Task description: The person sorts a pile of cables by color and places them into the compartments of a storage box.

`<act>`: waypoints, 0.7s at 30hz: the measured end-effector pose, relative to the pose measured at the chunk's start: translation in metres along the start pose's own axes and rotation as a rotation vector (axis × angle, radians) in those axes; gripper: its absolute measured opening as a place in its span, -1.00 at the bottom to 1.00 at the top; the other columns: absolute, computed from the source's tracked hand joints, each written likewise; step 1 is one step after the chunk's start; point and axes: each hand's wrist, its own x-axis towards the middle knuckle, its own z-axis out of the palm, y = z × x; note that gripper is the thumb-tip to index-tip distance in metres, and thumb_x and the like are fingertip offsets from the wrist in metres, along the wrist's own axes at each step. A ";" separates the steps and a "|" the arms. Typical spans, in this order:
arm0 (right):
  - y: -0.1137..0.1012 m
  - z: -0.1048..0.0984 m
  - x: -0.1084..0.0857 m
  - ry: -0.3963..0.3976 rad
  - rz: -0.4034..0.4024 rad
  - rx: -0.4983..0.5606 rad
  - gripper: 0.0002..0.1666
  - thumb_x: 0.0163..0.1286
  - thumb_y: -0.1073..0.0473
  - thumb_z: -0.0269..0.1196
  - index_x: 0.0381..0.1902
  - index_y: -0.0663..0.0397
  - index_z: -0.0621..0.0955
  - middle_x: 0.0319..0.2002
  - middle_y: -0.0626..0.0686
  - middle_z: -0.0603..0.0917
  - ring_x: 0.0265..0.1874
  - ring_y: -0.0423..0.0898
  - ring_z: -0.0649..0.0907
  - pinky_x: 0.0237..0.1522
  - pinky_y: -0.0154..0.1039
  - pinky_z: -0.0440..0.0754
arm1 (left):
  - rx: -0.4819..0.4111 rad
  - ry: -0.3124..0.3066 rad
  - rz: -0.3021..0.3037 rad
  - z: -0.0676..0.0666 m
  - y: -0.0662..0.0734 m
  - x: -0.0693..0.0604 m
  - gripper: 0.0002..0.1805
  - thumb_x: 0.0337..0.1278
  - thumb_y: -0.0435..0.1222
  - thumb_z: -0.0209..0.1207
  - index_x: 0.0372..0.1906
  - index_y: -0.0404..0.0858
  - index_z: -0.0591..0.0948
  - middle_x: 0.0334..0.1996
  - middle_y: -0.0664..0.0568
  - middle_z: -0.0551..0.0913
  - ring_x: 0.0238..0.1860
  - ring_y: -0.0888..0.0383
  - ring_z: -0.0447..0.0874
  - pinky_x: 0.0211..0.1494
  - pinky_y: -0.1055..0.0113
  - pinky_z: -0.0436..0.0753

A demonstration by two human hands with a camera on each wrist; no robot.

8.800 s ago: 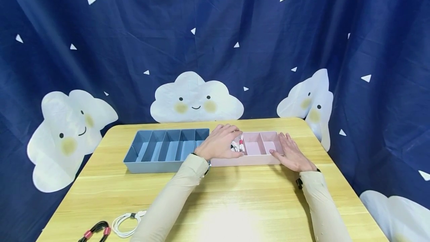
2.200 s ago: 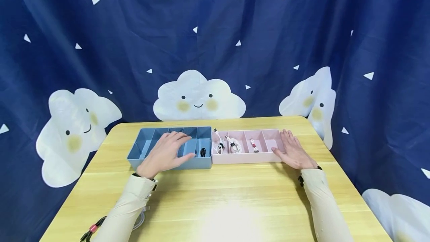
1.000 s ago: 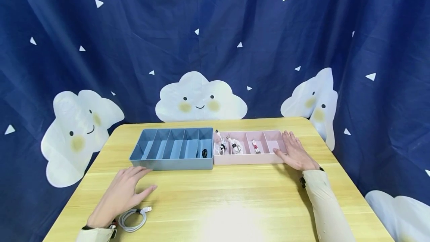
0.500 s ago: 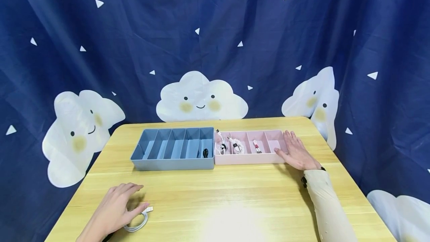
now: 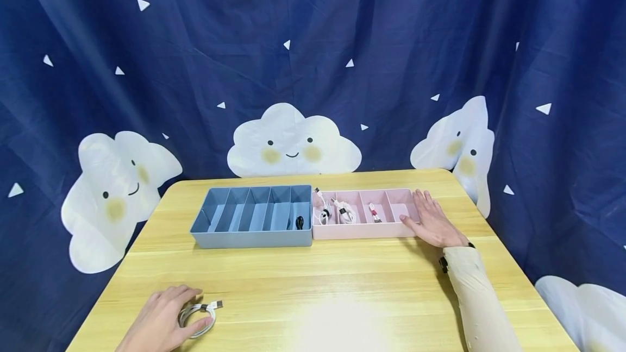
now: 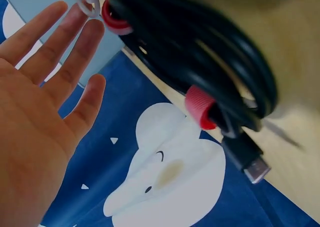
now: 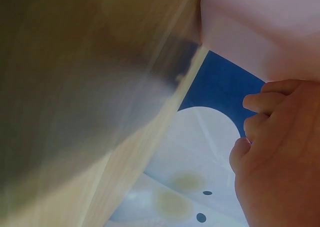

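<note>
A coiled white USB cable (image 5: 211,324) with a dark tie lies on the table at the near left. My left hand (image 5: 163,316) reaches over it, thumb across one side of the coil and fingers beyond the far side, not closed round it. In the left wrist view, a bit of white cable (image 6: 89,1) shows by the fingertips, and the fingers are nearly straight. A coiled black cable (image 6: 200,52) with red ties lies close to that wrist camera. My right hand (image 5: 435,227) rests with straight fingers against the right end of the pink divided box (image 5: 364,231).
A blue divided box (image 5: 251,240) stands against the pink box's left end, with a small black cable (image 5: 299,222) in its rightmost compartment. White cables (image 5: 346,213) and a red-tied cable (image 5: 374,213) lie in the pink compartments. Behind the table (image 5: 293,276) hangs a blue curtain (image 5: 313,69).
My left hand has moved from over the blue box down to the white USB cable at the near left. The right hand has stayed at the pink box's end.
</note>
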 end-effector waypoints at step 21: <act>-0.001 0.000 -0.001 0.021 -0.003 0.019 0.10 0.55 -0.28 0.00 0.60 0.48 -0.06 0.62 0.49 -0.08 0.62 0.47 -0.11 0.59 0.37 -0.17 | 0.013 -0.147 -0.048 0.008 -0.003 -0.002 -0.24 -0.19 0.46 0.36 0.00 0.00 0.72 -0.17 0.26 0.62 -0.17 0.20 0.63 -0.08 0.01 0.59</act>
